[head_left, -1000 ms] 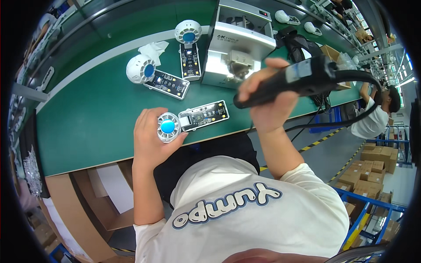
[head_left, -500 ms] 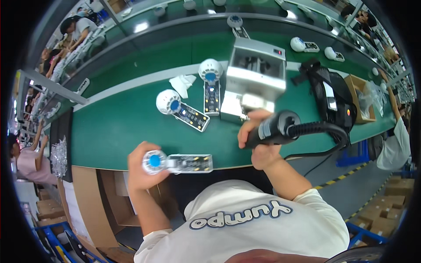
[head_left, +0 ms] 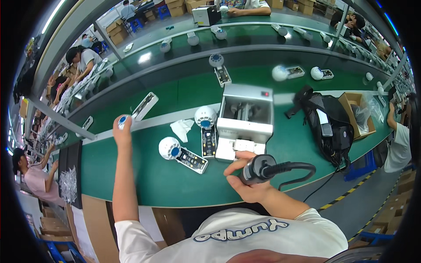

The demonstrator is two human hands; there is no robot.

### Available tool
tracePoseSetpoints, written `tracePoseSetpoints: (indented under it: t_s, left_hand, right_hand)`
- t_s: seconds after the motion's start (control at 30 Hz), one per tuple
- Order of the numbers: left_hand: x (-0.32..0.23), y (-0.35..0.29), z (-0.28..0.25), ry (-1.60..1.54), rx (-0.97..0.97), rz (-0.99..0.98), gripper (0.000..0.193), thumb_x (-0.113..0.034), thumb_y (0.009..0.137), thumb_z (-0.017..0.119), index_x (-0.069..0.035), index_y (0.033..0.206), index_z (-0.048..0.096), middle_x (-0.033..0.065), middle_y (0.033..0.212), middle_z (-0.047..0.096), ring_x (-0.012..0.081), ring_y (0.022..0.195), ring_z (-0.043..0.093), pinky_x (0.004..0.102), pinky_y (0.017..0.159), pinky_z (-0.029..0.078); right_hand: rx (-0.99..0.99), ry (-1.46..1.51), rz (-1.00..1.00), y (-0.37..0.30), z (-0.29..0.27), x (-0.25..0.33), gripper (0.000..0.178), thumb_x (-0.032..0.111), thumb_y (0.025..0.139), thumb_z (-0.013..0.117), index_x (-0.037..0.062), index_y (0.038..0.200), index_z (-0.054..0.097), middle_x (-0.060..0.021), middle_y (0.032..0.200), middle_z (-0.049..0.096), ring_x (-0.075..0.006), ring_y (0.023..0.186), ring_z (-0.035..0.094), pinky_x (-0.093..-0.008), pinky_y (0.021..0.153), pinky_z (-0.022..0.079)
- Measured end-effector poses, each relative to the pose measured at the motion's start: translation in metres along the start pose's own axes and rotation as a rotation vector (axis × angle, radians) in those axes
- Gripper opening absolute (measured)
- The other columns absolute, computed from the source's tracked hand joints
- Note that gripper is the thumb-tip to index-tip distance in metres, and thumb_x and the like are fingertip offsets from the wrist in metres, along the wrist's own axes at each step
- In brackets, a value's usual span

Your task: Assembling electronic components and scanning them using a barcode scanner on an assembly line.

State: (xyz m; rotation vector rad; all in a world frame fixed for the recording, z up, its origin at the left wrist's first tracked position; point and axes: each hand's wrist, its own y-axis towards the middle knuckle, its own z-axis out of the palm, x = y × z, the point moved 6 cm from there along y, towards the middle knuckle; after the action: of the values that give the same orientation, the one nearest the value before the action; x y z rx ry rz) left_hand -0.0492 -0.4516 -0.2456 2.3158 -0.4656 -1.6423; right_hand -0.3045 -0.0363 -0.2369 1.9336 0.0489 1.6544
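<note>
My left hand is stretched out to the left, gripping a white device by its round head. The device's oblong body points away, over the pale rail at the table's far edge. In my right hand is a black electric screwdriver with a thick coiled cable. That hand is just in front of a silver screw feeder; whether the tool's tip touches it is hidden. Left of the feeder lie two similar devices with ball heads and exposed circuit boards, one upright device and one slanted device.
Crumpled white paper is behind the two devices. A black backpack and a cardboard box stand at right. Beyond the rail, more devices sit on the green conveyor. At left is a black tray of clear pieces. Other people work around.
My left hand has carried the device from the table's near edge to the far left rail. The right hand keeps the screwdriver near the feeder. The view has tilted upward.
</note>
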Motion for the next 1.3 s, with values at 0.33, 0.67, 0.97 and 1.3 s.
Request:
tracePoseSetpoints:
  t_s: [0.33, 0.67, 0.97, 1.3]
  left_hand:
    - [-0.044, 0.056, 0.135, 0.620, 0.088, 0.309, 0.052, -0.035, 0.080, 0.078, 0.000, 0.116, 0.064, 0.0210, 0.117, 0.066, 0.0381, 0.109, 0.061, 0.0458, 0.095, 0.048]
    - [-0.089, 0.096, 0.358, 0.136, 0.833, 0.404, 0.065, -0.033, 0.079, 0.079, -0.002, 0.131, 0.056, 0.0227, 0.137, 0.055, 0.0362, 0.127, 0.054, 0.0415, 0.110, 0.042]
    - [-0.099, 0.100, 0.244, 0.428, 0.550, 0.498, 0.057, -0.020, 0.075, 0.079, -0.005, 0.126, 0.060, 0.0176, 0.120, 0.066, 0.0339, 0.115, 0.063, 0.0398, 0.100, 0.048]
    - [-0.047, -0.110, -0.111, -0.086, 0.036, 0.067, 0.053, -0.010, 0.086, 0.073, 0.001, 0.135, 0.055, 0.0098, 0.121, 0.063, 0.0187, 0.108, 0.060, 0.0325, 0.096, 0.048]
  right_hand:
    - [-0.071, 0.167, -0.040, 0.013, -0.001, 0.005, 0.069, 0.000, 0.081, 0.079, 0.0039, 0.141, 0.045, -0.0198, 0.125, 0.066, -0.0274, 0.112, 0.068, -0.0363, 0.097, 0.053]
    - [-0.069, 0.267, -0.068, 0.006, 0.000, 0.001, 0.070, 0.001, 0.082, 0.079, 0.0057, 0.142, 0.045, -0.0177, 0.122, 0.068, -0.0247, 0.105, 0.070, -0.0335, 0.089, 0.056]
    - [0.005, 0.062, -0.012, 0.009, -0.002, 0.008, 0.067, 0.005, 0.079, 0.081, 0.0059, 0.137, 0.048, -0.0136, 0.118, 0.069, -0.0244, 0.105, 0.070, -0.0337, 0.089, 0.055]
    - [-0.019, 0.088, 0.098, 0.002, 0.003, 0.005, 0.055, 0.005, 0.084, 0.077, 0.0022, 0.133, 0.053, -0.0083, 0.121, 0.065, -0.0132, 0.112, 0.059, -0.0326, 0.100, 0.045]
